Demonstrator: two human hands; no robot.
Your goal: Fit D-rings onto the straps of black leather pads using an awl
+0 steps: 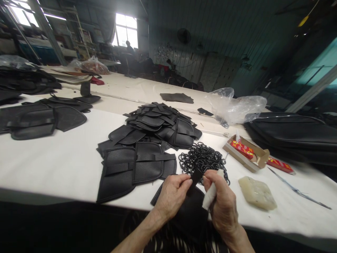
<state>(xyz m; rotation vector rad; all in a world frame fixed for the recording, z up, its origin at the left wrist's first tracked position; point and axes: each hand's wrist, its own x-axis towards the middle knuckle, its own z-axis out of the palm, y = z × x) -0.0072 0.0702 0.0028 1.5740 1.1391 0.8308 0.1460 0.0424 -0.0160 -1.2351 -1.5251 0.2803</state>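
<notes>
My left hand (172, 195) pinches a black strap (195, 177) that rises from a black leather piece (191, 211) lying at the table's front edge. My right hand (222, 202) is closed around a small white tube (210, 197) and also touches the strap's tip. Just beyond my fingers lies a heap of black oval rings (201, 158). To the left of my hands sit stacked black leather pieces with straps (137, 168), with a larger pile (160, 123) behind them.
A pale waxy block (257, 192) lies right of my hands. A cardboard box with red tubes (246, 151), a crumpled clear plastic bag (237, 107), a black bag (292, 135) and a thin metal tool (298, 191) are at the right. More black pieces (39, 119) lie far left.
</notes>
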